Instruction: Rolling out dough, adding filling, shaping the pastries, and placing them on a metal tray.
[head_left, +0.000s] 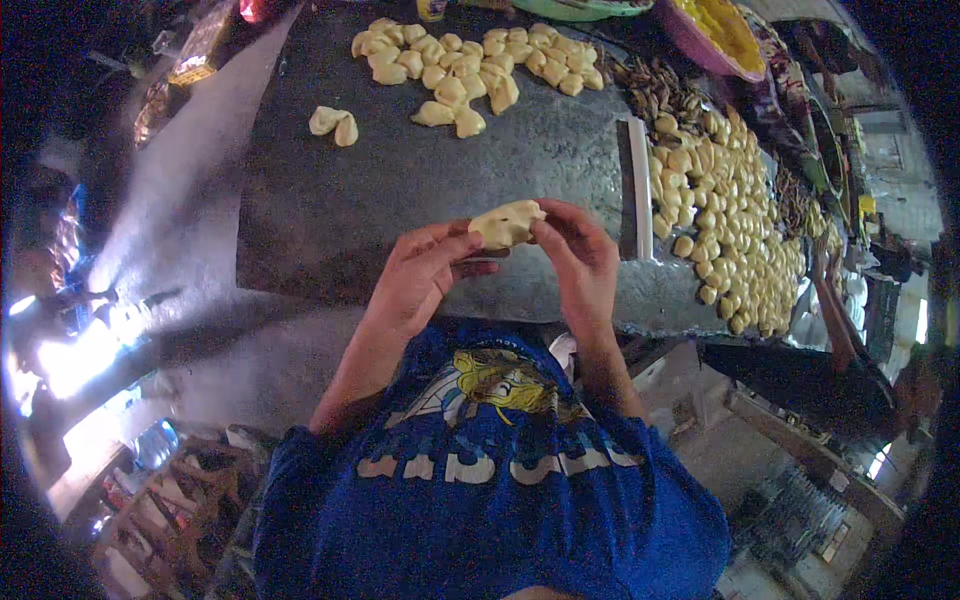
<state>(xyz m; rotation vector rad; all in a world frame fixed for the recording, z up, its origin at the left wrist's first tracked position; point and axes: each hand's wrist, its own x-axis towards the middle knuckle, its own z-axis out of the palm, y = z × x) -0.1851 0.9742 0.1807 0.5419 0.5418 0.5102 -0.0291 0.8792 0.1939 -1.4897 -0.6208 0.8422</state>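
Observation:
Between my two hands, in front of my chest and over the near edge of the dark worktop (400, 170), I hold a flattened, pale yellow piece of dough (506, 225). My left hand (425, 265) pinches its left end between thumb and fingers. At its right end my right hand (578, 250) grips it, the thumb pressed on the near face. Small dents mark the dough's surface. A curled piece of dough (334, 125) lies apart at the worktop's left. Farther back spreads a cluster of cut dough pieces (455, 60).
Right of a pale straight strip (639, 190) lie many rounded dough balls (735, 210). Dark, twig-like pieces (655, 88) lie behind them. A pink basin (715, 40) with yellow contents and a green basin (580, 8) stand at the back. Another person's arm (835, 305) reaches in from the right.

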